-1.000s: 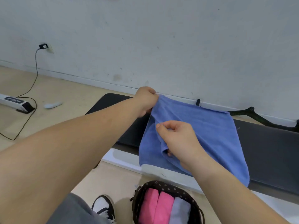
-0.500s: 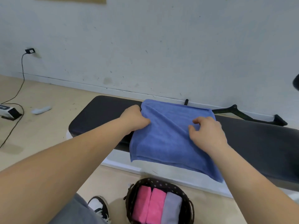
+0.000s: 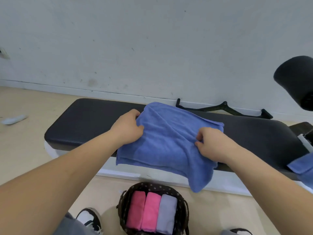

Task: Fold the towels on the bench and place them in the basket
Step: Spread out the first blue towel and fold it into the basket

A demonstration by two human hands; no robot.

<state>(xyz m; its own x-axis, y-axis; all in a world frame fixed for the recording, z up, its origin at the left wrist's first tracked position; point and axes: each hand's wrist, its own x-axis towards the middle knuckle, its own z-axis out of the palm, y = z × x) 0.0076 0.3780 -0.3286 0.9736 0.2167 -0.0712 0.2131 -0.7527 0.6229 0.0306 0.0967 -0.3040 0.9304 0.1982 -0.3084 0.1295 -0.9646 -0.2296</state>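
A blue towel (image 3: 169, 143) lies folded over on the black bench (image 3: 84, 122), its near right corner hanging off the front edge. My left hand (image 3: 127, 128) grips the towel's left edge with curled fingers. My right hand (image 3: 210, 141) pinches a fold near its right side. Below on the floor stands a dark woven basket (image 3: 123, 199) holding two rolled pink towels (image 3: 144, 211) and a lilac one (image 3: 166, 214). Another blue towel (image 3: 299, 165) shows at the bench's right end.
A white wall runs close behind the bench. A black foam roller pad (image 3: 296, 80) sticks out at the upper right, a black floor bar (image 3: 225, 109) behind the bench. My shoes (image 3: 89, 219) stand beside the basket. A small white object (image 3: 14, 119) lies on the floor at left.
Both hands brought the towel down onto the bench; my right hand moved from the towel's middle to its right side. The view shifted right, revealing the roller pad and second blue towel.
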